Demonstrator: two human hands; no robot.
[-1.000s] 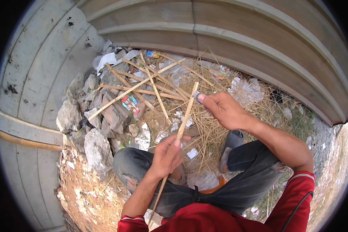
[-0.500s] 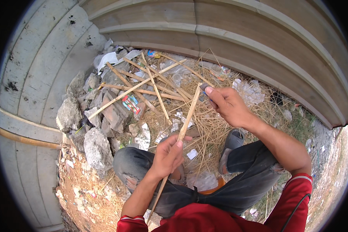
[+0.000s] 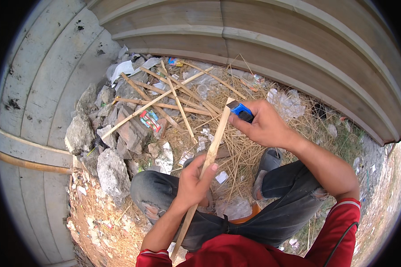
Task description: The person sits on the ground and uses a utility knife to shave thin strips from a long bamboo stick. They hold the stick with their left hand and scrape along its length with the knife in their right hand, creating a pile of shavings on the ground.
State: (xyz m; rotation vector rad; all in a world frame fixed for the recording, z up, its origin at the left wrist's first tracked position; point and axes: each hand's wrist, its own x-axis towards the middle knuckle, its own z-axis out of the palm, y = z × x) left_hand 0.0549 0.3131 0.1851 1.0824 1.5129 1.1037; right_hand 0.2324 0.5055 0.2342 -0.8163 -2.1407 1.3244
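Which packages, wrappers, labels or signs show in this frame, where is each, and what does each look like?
Printed wrapper: flat on the rubble left of the held stick, red, green and white.
Small packet: top of the heap by the wall, blue with some red.
Crumpled sheet: upper left of the heap, white, plain.
Clear plastic wrapper: on the straw beyond the right hand, transparent, crinkled.
No signs or screens.
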